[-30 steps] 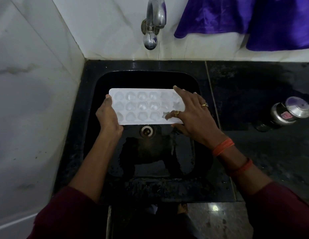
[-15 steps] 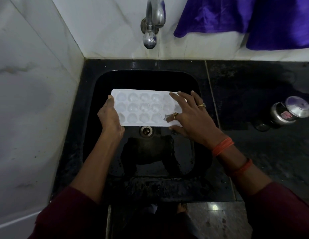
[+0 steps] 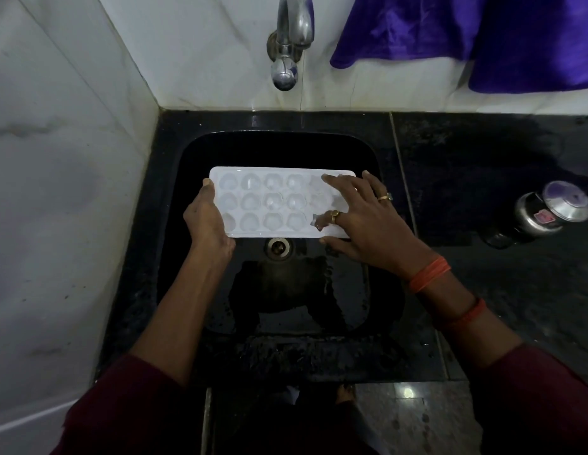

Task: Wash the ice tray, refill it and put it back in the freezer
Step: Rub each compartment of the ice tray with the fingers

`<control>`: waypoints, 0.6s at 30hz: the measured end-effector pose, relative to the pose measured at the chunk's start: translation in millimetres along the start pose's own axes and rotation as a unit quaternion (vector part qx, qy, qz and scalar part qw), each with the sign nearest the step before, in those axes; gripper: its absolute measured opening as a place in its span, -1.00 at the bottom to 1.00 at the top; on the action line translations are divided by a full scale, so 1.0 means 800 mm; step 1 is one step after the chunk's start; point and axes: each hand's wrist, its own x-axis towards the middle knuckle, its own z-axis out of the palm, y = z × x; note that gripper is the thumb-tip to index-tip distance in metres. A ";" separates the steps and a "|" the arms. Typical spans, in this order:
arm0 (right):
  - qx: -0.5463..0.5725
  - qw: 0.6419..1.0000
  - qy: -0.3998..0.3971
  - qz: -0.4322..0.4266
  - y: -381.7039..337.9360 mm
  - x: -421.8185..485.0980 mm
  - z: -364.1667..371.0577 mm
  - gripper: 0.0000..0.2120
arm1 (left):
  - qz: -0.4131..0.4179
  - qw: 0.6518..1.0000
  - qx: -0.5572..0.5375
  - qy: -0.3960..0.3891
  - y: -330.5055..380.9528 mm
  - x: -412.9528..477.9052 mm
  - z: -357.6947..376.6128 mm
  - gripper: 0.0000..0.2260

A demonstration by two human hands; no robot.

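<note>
Gripping ice tray (image 3: 253, 205), left hand (image 3: 205, 221), right hand (image 3: 361, 218) splayed

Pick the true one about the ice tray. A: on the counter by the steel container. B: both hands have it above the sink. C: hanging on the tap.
B: the left hand grips the left end of the ice tray and the right hand rests on its right end, over the sink.

Purple cloth (image 3: 466, 34) hangs on white wall (image 3: 204, 44); steel container (image 3: 542, 218) on black counter (image 3: 483, 159).
</note>
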 end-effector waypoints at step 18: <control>-0.007 0.999 0.003 -0.038 -0.001 0.004 -0.009 -0.59 | -0.009 1.000 0.005 -0.009 0.005 -0.005 -0.004 -0.70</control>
